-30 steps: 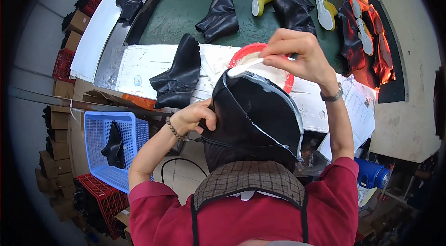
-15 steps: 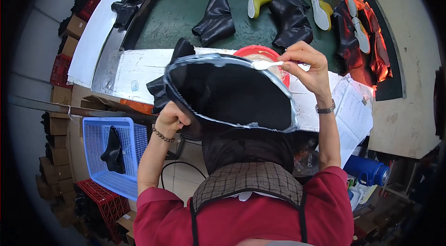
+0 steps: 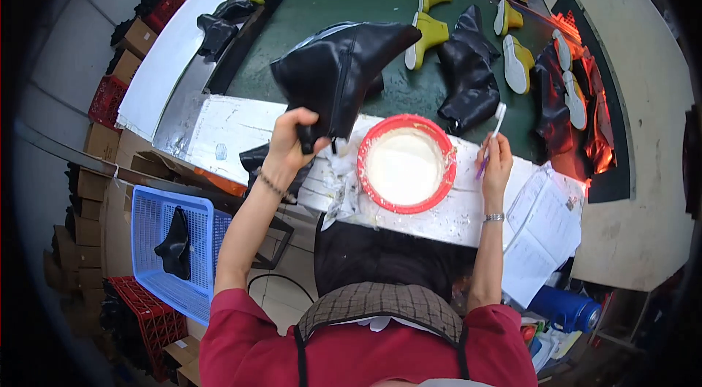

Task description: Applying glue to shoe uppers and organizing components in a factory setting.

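Green worktop (image 3: 333, 1) beyond fingers (image 3: 296, 117).
Left hand (image 3: 289, 142) clamps black boot (image 3: 318, 65); right hand (image 3: 496, 160) pinches white brush (image 3: 500, 114); red tub (image 3: 406, 206) stands between.

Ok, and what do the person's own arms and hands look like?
Crimson sleeves leave both forearms bare. Neither hand is gloved. The left hand has a beaded bracelet at its wrist; the right hand has a silvery band, though I can't tell whether it's a watch.

Remote head view: I look steeply down and forward through the left of two head-worn fisheyes; the wearer's red shirt (image 3: 351, 361) lies nearest, at six o'clock, the green worktop (image 3: 329, 3) farther, toward twelve; straight edges bow near the rim.
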`<state>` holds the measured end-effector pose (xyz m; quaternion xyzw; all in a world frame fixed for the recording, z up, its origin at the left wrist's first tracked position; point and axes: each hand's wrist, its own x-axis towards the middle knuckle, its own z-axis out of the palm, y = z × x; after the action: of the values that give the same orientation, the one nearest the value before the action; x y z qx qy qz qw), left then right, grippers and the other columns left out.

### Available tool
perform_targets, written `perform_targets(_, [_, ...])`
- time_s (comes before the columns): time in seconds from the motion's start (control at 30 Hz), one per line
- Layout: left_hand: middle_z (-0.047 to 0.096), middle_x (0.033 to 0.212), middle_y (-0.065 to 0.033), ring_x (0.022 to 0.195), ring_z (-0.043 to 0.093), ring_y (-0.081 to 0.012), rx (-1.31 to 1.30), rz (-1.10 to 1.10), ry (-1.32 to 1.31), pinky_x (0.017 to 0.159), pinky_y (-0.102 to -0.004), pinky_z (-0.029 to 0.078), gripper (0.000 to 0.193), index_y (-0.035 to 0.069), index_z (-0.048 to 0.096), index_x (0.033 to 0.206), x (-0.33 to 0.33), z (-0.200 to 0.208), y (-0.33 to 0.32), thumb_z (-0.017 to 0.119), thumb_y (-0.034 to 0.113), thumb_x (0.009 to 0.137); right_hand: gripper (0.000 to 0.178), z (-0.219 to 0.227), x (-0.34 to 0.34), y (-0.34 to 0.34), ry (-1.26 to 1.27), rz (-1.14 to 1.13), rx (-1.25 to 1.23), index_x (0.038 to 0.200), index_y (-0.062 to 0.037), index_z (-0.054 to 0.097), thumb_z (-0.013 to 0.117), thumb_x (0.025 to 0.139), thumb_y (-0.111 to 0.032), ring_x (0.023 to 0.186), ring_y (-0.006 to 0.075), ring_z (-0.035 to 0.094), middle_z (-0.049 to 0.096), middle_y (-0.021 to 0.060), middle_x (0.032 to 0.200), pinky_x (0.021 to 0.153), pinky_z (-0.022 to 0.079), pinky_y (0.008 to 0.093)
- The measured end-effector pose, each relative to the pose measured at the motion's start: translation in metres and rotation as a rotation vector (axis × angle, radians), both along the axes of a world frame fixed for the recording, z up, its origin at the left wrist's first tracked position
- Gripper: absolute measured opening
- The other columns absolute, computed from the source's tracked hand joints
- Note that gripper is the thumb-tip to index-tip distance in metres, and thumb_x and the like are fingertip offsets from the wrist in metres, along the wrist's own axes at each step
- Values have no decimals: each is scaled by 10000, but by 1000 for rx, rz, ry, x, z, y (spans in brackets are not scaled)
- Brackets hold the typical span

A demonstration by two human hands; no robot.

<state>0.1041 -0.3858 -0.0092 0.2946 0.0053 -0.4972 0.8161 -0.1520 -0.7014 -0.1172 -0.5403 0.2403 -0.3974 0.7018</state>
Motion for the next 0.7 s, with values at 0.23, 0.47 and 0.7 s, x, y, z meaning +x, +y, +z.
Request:
perform_targets(0.23, [674, 911, -162, 766, 661, -277, 67, 94, 76, 683, -363, 623, 69, -38, 599, 885, 119, -26, -136, 613, 9, 836, 146, -24, 4, 2, 119, -91, -49, 1106, -29, 559, 519, 1047, -157, 462, 10, 381, 516, -24, 707, 398, 275, 180])
perform_targets(0.47, [639, 1047, -212, 919, 652, -356, -27, 280, 48, 823, -437, 627, 148, -58, 593, 971, 245, -87, -281, 607, 87, 943, 134, -20, 2, 10, 184, -108, -16, 1093, -21, 559, 527, 1039, -139, 491, 1, 390, 511, -36, 700, 419, 292, 169])
perform_targets(0.7, [664, 1112, -274, 1052, 633, -448, 868, 500, -1453, 963, -537, 490, 615, -65, 472, 1349, 245, -116, -261, 638, 343, 919, 131, -17, 1, 6, 204, -158, 6, 1089, -29, 560, 502, 1047, -139, 470, 5, 374, 501, -25, 712, 401, 277, 178])
